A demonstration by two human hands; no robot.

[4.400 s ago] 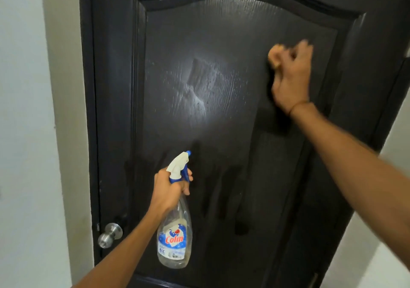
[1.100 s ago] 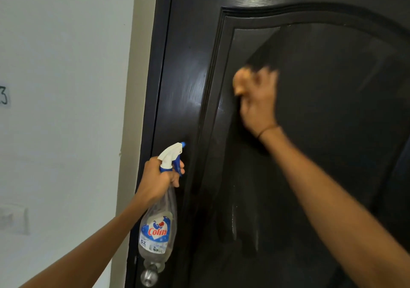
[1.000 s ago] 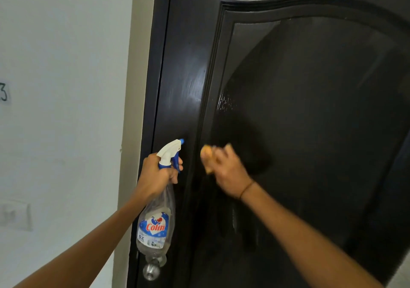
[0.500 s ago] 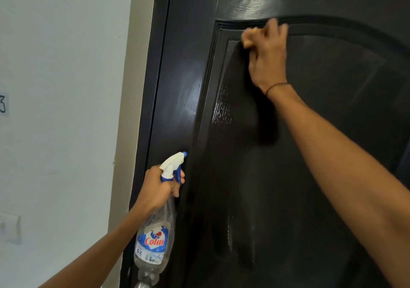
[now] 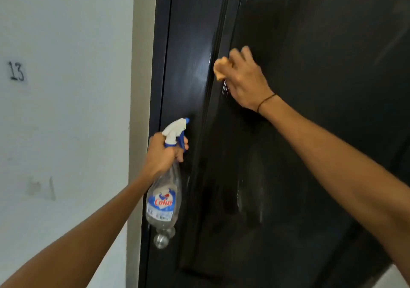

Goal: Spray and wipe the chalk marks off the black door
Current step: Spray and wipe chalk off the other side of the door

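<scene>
Door (image 5: 310, 132): panel wet, no chalk visible; top edge streaky. My right hand (image 5: 246, 83) grips cloth (image 5: 220, 69), pressed at panel's left edge. Left hand (image 5: 163, 154) curled round bottle (image 5: 163, 199). Wiping nearly done, I judge.

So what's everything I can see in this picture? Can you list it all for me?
door: one, black and glossy, fills the right side, with wet streaks low on its panel
door knob: one, silver, at the door's left edge, just below the bottle
wall: one, white, on the left
number 13: one, black, written on the wall at upper left
spray bottle: one, clear with a white and blue trigger top and a blue label, held in front of the door's left edge
cloth: one, tan, bunched against the door's panel moulding
wristband: one, thin and dark, on the right wrist
left hand: grips the bottle's neck
right hand: holds the cloth against the door
</scene>
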